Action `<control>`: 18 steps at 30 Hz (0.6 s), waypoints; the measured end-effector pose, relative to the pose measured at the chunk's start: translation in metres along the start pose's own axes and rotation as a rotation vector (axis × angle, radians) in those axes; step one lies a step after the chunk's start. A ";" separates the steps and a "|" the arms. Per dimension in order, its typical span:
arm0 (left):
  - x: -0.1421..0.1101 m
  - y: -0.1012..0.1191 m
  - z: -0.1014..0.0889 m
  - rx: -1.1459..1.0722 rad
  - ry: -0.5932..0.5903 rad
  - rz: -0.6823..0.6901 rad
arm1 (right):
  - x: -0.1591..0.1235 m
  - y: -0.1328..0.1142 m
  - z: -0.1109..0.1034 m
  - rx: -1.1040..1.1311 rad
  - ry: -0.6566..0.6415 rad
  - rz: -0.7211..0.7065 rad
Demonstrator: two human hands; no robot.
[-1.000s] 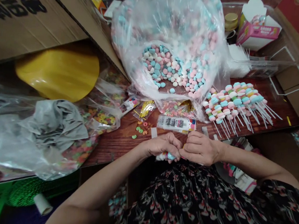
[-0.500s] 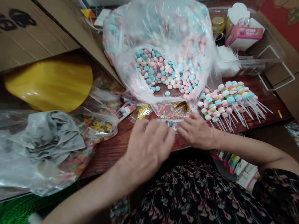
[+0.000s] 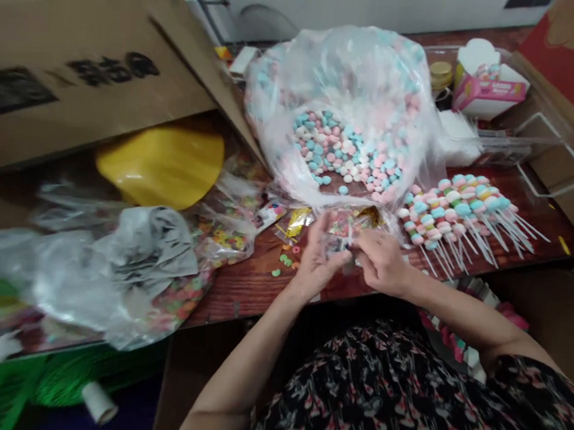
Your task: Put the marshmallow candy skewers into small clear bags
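My left hand [image 3: 314, 262] is at the front of the table, thumb and fingers on either side of a small clear plastic packet [image 3: 335, 246] with a dark printed label. From the other side my right hand [image 3: 383, 259] pinches the packet's edge, its fingertips partly hidden. Right behind the hands lie small colourful candies in clear plastic [image 3: 341, 222] and gold twist ties [image 3: 369, 215]. A few loose green and orange ring candies [image 3: 285, 260] are scattered left of my left hand. Marshmallow-like candy skewers [image 3: 459, 205] with white sticks lie in a pile to the right.
A big clear bag [image 3: 348, 67] of pink, blue and white candies stands open behind the hands. Left are a cardboard box [image 3: 103, 88], a yellow sheet [image 3: 164, 165] and a grey cloth [image 3: 152, 247] on candy bags. A clear tray [image 3: 547, 129] is at the back right.
The view has shifted, so the table sits further right and lower. My left hand has turned from knuckles-up to thumb and fingers around the packet. Loose ring candies now show beside it.
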State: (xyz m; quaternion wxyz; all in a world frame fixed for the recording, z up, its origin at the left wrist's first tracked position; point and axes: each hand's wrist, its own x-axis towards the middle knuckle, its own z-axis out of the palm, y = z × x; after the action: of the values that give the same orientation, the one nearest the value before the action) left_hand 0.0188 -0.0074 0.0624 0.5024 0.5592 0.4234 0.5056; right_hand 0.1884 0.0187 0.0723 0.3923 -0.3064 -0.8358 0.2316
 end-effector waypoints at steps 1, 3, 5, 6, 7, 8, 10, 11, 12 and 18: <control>-0.006 0.000 0.004 -0.121 -0.020 -0.050 | 0.001 0.000 -0.001 -0.060 0.051 -0.088; -0.016 -0.002 0.008 -0.308 -0.071 -0.184 | 0.002 -0.002 -0.003 -0.075 0.107 -0.172; -0.023 -0.003 0.004 -0.399 -0.027 -0.231 | 0.001 -0.005 0.001 -0.027 0.097 -0.124; -0.025 -0.003 0.000 -0.433 0.013 -0.241 | 0.000 -0.006 0.004 0.005 0.082 -0.092; -0.027 -0.001 -0.005 -0.465 0.044 -0.258 | -0.002 -0.008 0.008 0.028 0.065 -0.089; -0.029 0.002 -0.010 -0.497 0.063 -0.290 | -0.004 -0.010 0.014 0.040 0.047 -0.107; -0.035 0.007 -0.020 -0.534 0.067 -0.376 | -0.010 -0.017 0.029 0.044 -0.001 -0.180; -0.039 0.009 -0.023 -0.520 0.074 -0.404 | -0.013 -0.021 0.039 0.057 -0.037 -0.185; -0.044 0.010 -0.026 -0.482 0.106 -0.408 | -0.015 -0.026 0.049 0.097 -0.084 -0.140; -0.082 0.015 -0.054 -0.098 0.370 -0.311 | -0.014 -0.039 0.103 0.800 -0.491 0.564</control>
State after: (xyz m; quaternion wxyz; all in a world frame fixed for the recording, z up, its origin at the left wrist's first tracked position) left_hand -0.0460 -0.0824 0.0647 0.5147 0.3602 0.5643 0.5356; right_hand 0.1002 -0.0341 0.0292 0.1944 -0.2827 -0.6349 0.6922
